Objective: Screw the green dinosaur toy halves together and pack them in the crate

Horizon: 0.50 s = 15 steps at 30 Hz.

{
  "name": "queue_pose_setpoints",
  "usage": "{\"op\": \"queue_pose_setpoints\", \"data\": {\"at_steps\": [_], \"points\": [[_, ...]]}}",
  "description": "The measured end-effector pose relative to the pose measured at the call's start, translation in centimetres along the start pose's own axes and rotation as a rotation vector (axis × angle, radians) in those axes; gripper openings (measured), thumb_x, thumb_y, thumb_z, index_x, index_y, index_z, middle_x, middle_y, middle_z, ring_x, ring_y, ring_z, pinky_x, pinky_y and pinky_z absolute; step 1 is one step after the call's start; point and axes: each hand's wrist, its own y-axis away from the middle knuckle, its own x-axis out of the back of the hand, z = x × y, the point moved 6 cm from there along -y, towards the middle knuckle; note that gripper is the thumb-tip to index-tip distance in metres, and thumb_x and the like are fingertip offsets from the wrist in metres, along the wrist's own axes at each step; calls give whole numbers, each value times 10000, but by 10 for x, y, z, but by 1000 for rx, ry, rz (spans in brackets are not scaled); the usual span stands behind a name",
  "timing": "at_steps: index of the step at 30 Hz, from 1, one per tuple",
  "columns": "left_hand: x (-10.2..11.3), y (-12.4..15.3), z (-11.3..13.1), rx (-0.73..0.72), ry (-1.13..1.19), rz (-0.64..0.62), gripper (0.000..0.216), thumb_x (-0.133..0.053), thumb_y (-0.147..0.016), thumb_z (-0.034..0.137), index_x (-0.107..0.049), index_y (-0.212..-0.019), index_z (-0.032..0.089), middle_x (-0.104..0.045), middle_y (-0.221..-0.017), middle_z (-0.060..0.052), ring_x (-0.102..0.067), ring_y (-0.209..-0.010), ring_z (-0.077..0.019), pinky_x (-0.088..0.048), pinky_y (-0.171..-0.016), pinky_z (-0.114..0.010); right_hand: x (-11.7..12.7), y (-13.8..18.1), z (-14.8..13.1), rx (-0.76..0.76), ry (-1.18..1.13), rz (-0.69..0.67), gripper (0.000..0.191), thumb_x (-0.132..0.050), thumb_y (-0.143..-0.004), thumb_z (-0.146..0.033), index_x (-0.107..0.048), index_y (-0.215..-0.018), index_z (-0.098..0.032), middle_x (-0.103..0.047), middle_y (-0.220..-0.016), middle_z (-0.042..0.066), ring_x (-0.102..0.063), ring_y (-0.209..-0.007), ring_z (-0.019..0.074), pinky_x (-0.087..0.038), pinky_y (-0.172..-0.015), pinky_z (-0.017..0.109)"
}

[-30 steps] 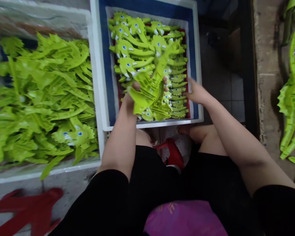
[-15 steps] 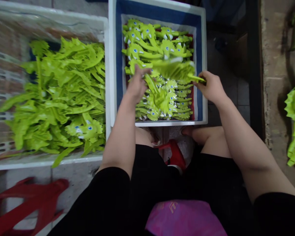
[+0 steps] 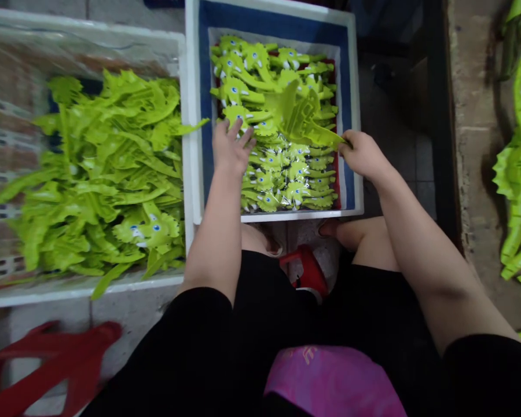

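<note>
My right hand [image 3: 363, 154] is closed on the thin end of a lime-green plastic dinosaur toy part [image 3: 301, 116], held above the right side of a white crate with a blue lining [image 3: 272, 17]. The crate holds several rows of green dinosaur toys with blue eyes [image 3: 282, 168]. Fingers spread, my left hand [image 3: 230, 147] lies flat on the toys at the crate's left side.
A larger white crate [image 3: 82, 284] on the left is heaped with loose green dinosaur parts [image 3: 108, 168]. More green parts [image 3: 518, 191] lie at the far right on a concrete ledge. A red stool [image 3: 47, 365] stands at lower left. My knees and a pink cloth [image 3: 334, 382] fill the foreground.
The green part passed from my left hand to my right, which now holds it by its end over the crate. My left hand let go and flattened on the packed toys.
</note>
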Motion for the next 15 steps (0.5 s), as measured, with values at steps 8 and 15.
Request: {"op": "queue_pose_setpoints", "data": {"at_steps": [8,15], "points": [[-112,68,19,31,-535,-364,572,-530,-1009,650,-667,-1392,249,-709,-1577,-156,-747,-1372,-334,-630,-1131,-515,107,245,-55,-249,-668,750,244,-832,-814,-271,-799,-888,-502,-704,-790,-28,-662,-664,217,-564,-658,463],[-136,112,-8,95,-1083,-815,338,-722,-1076,415,-788,-1303,173,-753,-1492,-132,-696,-1415,-349,-515,-1296,-567,165,447,49,-627,-96,1316,161,-710,-648,-541,-780,-740,-653,-863,-1050,32,-749,-1335,507,-529,-506,663]]}}
